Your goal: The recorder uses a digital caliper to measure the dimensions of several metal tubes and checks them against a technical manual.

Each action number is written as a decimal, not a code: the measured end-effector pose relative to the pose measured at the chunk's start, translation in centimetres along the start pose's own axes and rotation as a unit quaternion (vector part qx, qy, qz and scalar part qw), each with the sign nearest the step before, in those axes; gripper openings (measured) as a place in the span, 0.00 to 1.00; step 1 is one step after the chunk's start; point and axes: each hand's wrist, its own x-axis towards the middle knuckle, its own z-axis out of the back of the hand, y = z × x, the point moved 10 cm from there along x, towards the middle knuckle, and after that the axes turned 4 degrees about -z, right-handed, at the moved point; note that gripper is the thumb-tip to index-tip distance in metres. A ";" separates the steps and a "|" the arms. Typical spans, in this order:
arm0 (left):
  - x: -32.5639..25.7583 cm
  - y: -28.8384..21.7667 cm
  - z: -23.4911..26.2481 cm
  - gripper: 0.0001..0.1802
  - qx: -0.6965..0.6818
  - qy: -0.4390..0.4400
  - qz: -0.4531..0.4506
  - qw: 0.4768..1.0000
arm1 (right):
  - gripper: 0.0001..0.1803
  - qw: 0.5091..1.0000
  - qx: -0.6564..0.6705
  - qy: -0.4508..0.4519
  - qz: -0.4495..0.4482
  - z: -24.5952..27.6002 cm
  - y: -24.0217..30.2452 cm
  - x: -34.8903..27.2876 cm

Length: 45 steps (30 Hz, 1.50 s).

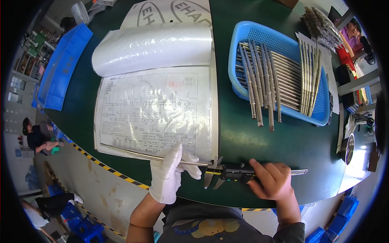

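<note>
gloved left hand [169,175] grasps thin steel rod [133,153] over drawing sheet [154,109]; bare right hand [272,181] clenched on digital caliper [239,173], jaws at rod end

The left hand [169,175], at lower centre of the frame, wears a white fabric glove that covers it to the wrist, its cuff loose and slightly wrinkled; the forearm below it is uncovered. The right hand [272,181], at lower right, is ungloved, with short nails. A dark grey sleeve edge shows at the right forearm near the bottom edge. The torso at bottom centre wears a dark grey top with a yellow and blue cartoon print.
</note>
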 end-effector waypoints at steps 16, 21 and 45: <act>-0.2 -0.3 -0.4 0.21 -0.002 -0.001 0.008 1.000 | 0.29 1.000 -0.004 0.015 0.002 0.1 0.1 0.1; -0.2 0.0 -0.1 0.23 0.018 -0.010 0.000 1.000 | 0.28 1.000 -0.012 0.004 0.009 0.0 0.1 0.0; -0.6 1.1 -1.2 0.26 -0.020 0.053 0.016 0.998 | 0.18 0.999 -0.020 -0.028 0.008 0.5 0.0 -0.1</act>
